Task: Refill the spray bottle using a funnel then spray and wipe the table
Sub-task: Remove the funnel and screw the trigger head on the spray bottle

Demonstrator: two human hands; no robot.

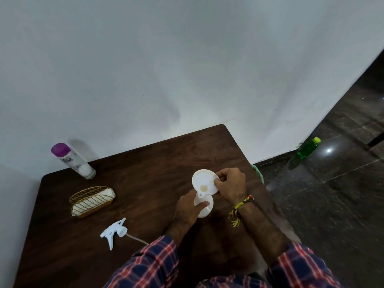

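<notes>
— Where's the white plastic funnel [204, 182]?

— Above the white plastic spray bottle [204, 207], near the dark wooden table's [145, 173] right edge. Its wide mouth tilts up toward the camera, spout angled down at the bottle.

— The hands?

— Right hand [231, 185] pinches the funnel's rim; left hand [188, 208] grips the upright bottle.

— And the white trigger sprayer head [114, 231]?

— Lying flat to the left, its dip tube pointing right toward the plaid sleeve [153, 262].

White funnel [204, 182], white spray bottle [204, 206], white trigger sprayer [113, 231]; dark brown wood-grain worktop [145, 163]; purple-capped can [71, 160]; gold wire basket [91, 201]; red-and-navy plaid sleeves [153, 265]; green bottle [307, 148].
</notes>
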